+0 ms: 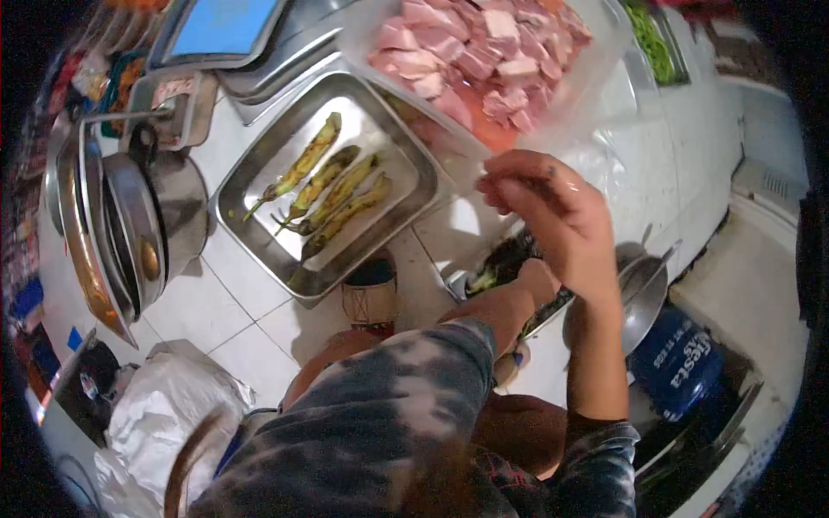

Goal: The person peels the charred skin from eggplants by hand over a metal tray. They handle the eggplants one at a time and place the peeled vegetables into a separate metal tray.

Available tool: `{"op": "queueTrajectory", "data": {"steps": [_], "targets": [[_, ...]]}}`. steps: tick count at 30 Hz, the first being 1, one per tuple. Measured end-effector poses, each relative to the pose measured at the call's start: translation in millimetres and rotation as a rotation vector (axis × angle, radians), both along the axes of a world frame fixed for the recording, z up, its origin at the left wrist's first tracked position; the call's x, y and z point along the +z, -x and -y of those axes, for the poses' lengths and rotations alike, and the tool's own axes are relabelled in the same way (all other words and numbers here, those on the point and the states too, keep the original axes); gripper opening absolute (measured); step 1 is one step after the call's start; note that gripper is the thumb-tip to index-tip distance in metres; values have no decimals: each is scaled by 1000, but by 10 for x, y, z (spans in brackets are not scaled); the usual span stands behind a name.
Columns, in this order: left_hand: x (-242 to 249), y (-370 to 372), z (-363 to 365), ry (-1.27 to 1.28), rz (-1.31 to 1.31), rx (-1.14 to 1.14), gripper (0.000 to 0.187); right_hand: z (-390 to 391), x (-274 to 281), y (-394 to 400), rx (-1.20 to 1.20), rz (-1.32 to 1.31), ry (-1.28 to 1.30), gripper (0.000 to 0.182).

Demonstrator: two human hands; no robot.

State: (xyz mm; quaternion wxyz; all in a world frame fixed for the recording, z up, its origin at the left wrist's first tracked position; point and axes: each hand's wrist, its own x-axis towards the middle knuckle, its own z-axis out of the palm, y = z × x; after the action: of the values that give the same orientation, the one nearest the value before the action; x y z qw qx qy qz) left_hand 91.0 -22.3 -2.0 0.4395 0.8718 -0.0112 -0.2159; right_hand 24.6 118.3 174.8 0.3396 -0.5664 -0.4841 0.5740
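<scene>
My right hand (553, 207) is raised in the middle right, its fingers curled together beside the lower edge of a clear plastic bag (596, 138) of raw meat chunks (484, 52). What the fingers hold, if anything, is too small to tell. My left hand (540, 278) reaches across below it, over a tray (456, 285) with dark, charred-looking pieces; its fingers are hidden behind my right wrist. Left of my hands, a steel tray (345, 86) holds several peeled, browned eggplants (315, 155) with stems, touched by neither hand.
Pots and lids (142, 224) stand at the left, above a white plastic bag (173, 406). A strainer (643, 302) and a blue gas cylinder (678, 363) are at the right. Green vegetables (649, 43) lie at the upper right. My foot (370, 298) is below the steel tray.
</scene>
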Motion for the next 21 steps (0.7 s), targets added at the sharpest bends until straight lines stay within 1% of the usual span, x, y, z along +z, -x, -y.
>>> {"op": "queueTrajectory", "data": {"steps": [2,6,8,9,10,11,12,13,15,18,20,21], "targets": [[-20,-49,37,11,-8,-31,15,199,87,-316,-100,5,42,14],[-159,-225,-50,69,-30,-21,15,695,85,-924,-125,71,9,17],[-212,-252,-152,147,-50,39,15,968,-57,-1238,-162,144,-15,17],[-216,-231,-235,183,-66,99,15,1092,-114,-1383,-223,73,13,18],[-177,-176,-320,128,-34,219,15,1216,-227,-1538,-310,20,59,17],[-77,-101,-398,52,-7,342,15,1311,-346,-1714,-329,40,71,18],[54,0,-431,-113,45,492,19,1385,-491,-1885,-348,55,86,18],[-64,79,-437,-98,88,534,23,1451,-670,-2060,-409,128,60,18],[-122,300,-399,-224,133,642,24,1500,-1043,-2389,-553,229,-11,20],[-72,627,-271,-161,-257,688,22,1406,-1540,-2706,-751,257,-137,22],[-106,921,-86,-242,-251,690,21,1300,-1845,-2800,-703,354,-42,26],[-109,1038,-19,-280,-247,694,21,1270,-2107,-2886,-609,477,-46,31]]}}
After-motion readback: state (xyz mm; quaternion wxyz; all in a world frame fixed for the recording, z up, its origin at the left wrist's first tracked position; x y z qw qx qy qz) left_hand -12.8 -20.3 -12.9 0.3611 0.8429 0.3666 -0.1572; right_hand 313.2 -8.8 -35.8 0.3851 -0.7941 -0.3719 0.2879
